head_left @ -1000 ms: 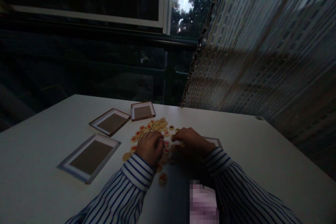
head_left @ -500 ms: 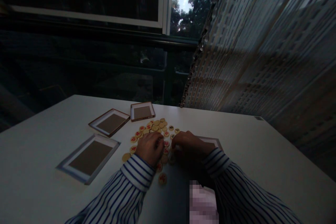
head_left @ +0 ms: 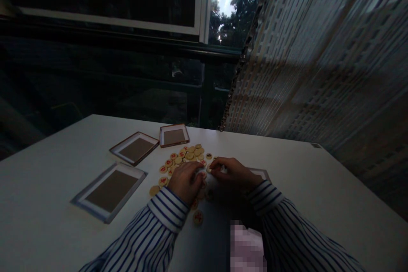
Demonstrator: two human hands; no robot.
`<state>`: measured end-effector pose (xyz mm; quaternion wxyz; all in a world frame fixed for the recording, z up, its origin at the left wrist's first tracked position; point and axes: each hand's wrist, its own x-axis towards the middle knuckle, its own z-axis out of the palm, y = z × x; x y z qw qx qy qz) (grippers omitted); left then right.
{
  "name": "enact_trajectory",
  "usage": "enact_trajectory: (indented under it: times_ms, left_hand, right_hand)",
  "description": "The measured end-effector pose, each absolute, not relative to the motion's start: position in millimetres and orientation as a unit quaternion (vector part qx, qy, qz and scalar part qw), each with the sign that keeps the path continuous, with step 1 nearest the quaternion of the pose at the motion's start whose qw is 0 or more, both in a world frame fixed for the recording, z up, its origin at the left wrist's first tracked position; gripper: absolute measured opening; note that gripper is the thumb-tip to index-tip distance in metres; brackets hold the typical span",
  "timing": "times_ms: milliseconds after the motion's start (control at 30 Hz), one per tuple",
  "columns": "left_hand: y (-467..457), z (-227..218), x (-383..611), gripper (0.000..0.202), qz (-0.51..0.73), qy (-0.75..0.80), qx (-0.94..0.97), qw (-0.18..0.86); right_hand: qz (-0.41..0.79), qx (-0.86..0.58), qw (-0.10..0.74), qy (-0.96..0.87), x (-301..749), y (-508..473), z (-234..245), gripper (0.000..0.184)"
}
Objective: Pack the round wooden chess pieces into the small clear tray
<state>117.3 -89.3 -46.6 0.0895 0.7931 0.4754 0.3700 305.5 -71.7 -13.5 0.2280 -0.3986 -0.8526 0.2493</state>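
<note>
A pile of round wooden game discs (head_left: 188, 155) with red and dark markings lies spread on a white table (head_left: 318, 195). My left hand (head_left: 185, 180) rests among the discs, its fingers curled down and pinching at one. My right hand (head_left: 234, 173) sits just right of the pile, fingers closed in a pinch on a small pale disc at its fingertips. Both arms wear blue-striped sleeves. One disc (head_left: 198, 217) lies apart, close to me.
Three shallow trays with brown insides lie to the left: a near tray (head_left: 110, 191), a middle tray (head_left: 134, 148) and a far tray (head_left: 174, 135). Another tray's corner (head_left: 263, 173) shows behind my right hand. A railing, window and hanging blind stand beyond the table.
My right hand has lifted a little and shifted up toward the pile's right edge, pinching a disc. My left hand stays in place, fingers working over the discs.
</note>
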Motion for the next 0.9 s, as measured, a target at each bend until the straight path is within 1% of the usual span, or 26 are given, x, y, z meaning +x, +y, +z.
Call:
enact_trajectory:
  times_ms: [167, 533, 767, 900]
  left_hand:
    - [-91.2, -42.7, 119.0, 0.024, 0.374, 0.477, 0.789, 0.105]
    - [-91.7, -41.5, 120.3, 0.02, 0.397, 0.478, 0.773, 0.13]
    - [-93.3, -38.7, 121.7, 0.018, 0.415, 0.482, 0.744, 0.205]
    - [-94.2, -35.6, 123.1, 0.019, 0.43, 0.488, 0.716, 0.253]
  right_hand:
    - [0.284, -0.398, 0.257, -0.833, 305.7, -71.3, -11.5, 0.02]
    - [0.378, -0.388, 0.272, -0.795, 301.6, -72.8, -9.9, 0.023]
    - [0.414, -0.394, 0.268, -0.776, 300.2, -74.8, -7.3, 0.023]
    - [0.396, -0.395, 0.278, -0.781, 300.2, -75.3, -6.6, 0.022]
